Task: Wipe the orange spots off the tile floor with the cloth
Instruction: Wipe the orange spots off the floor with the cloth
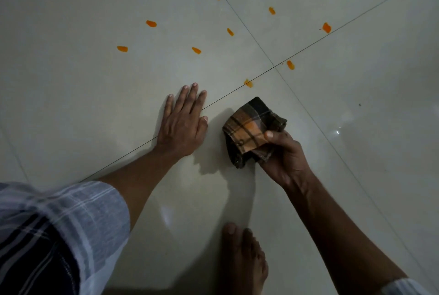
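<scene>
Fourteen orange spots [151,23] dot the floor [71,80]; one cloth [251,128].

Open tile floor [356,128] around orange spots [196,50]

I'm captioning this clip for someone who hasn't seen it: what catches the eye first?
The orange spots scattered across the far half of the pale tile floor. Nearer, the right hand grips a bunched plaid cloth, while the left hand rests flat on the floor beside it.

Glossy pale tile floor [356,152], thin dark grout lines [308,46], dim light, small glints
</scene>
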